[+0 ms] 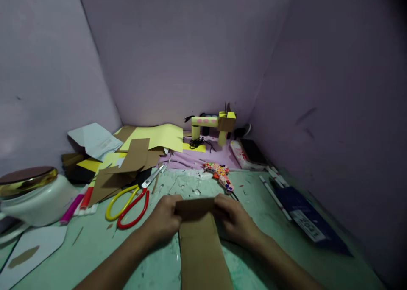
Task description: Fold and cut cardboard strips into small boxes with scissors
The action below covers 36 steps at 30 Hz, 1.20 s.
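Observation:
A long brown cardboard strip [203, 254] stretches from the near edge of the view toward the middle of the green table. Its far end is bent up into a flap. My left hand [165, 218] is closed on the left corner of that flap, while my right hand [237, 220] grips the right corner. Just beyond lies a glue gun [219, 174] with a colourful pattern, its cord running down behind my right hand. Scissors [133, 201] with one yellow and one red handle rest to the left of my left hand, blades apart.
Cardboard and paper scraps [127, 171] are heaped at the left, near markers [73, 207] and a white pot [38, 196]. A yellow paper animal figure [205, 121] stands at the back. A dark phone [252, 151], white sticks [275, 196] and a blue packet [308, 218] lie right.

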Available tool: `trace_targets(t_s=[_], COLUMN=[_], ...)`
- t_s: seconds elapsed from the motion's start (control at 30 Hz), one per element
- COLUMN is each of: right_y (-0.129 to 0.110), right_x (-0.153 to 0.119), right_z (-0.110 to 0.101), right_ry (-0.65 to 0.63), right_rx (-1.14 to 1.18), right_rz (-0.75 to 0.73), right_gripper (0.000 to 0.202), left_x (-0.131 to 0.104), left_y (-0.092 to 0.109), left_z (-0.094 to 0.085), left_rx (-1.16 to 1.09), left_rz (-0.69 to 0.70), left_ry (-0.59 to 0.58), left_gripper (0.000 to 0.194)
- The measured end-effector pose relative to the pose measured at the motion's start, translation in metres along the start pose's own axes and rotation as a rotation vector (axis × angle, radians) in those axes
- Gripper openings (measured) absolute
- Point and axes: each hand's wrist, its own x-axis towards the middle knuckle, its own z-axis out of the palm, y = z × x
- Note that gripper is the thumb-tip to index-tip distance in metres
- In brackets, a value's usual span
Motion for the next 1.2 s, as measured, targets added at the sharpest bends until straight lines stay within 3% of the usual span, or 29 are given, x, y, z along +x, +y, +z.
trace_targets(t_s=[0.07,0.13,0.23,0.3,0.37,0.4,0.47,0.53,0.6,0.7,0.77,0.83,1.0,1.1,1.2], right_y=[0.002,0.002,0.002,0.001,-0.003,-0.007,-0.015,-0.023,-0.027,-0.027,-0.024,-0.022,-0.022,-0.023,-0.026], right_x=[-0.004,-0.008,-0.015,-0.02,-0.024,-0.026,-0.03,-0.034,-0.039,-0.043,-0.043,-0.041,-0.036,-0.038,-0.043], right_z=[-0.003,-0.006,-0.009,-0.009,-0.011,-0.014,-0.02,-0.027,-0.031,-0.028,-0.022,-0.017,-0.012,-0.011,-0.011], right_ry=[0.149,0.214,0.069,-0.054,-0.142,-0.178,-0.26,-0.336,-0.362,-0.366,-0.392,-0.426,-0.418,-0.365,-0.311], right_rx=[0.083,0.157,0.16,0.127,0.104,0.1,0.109,0.115,0.099,0.032,-0.026,-0.07,-0.118,-0.118,-0.071], right_rz=[0.023,0.006,-0.06,-0.057,-0.019,-0.003,0.022,0.004,-0.045,-0.151,-0.175,-0.163,-0.201,-0.238,-0.26], right_gripper=[0.029,0.031,0.043,0.048,0.045,0.042,0.035,0.039,0.061,0.086,0.091,0.089,0.056,0.055,0.055], left_x=[0.01,0.02,0.026,0.019,0.002,-0.009,-0.03,-0.047,-0.06,-0.071,-0.076,-0.081,-0.087,-0.086,-0.084], left_y=[-0.01,-0.018,-0.023,-0.016,-0.003,0.005,0.02,0.03,0.032,0.023,0.014,0.005,-0.003,0.002,0.008], left_z=[-0.002,-0.007,-0.017,-0.022,-0.024,-0.023,-0.019,-0.009,0.006,0.031,0.044,0.051,0.048,0.041,0.034], left_rx=[-0.078,-0.127,-0.149,-0.138,-0.095,-0.033,0.015,0.051,0.209,0.489,0.524,0.51,0.532,0.504,0.392], left_rz=[-0.069,-0.129,-0.242,-0.311,-0.317,-0.257,-0.052,0.182,0.372,0.303,0.208,0.186,0.38,0.509,0.527], left_ry=[0.079,0.154,0.325,0.457,0.525,0.514,0.366,0.229,0.122,-0.117,-0.179,-0.166,0.071,0.22,0.247], left_gripper=[0.013,0.015,0.036,0.047,0.036,0.024,0.01,0.017,0.041,0.073,0.095,0.098,0.064,0.054,0.053])
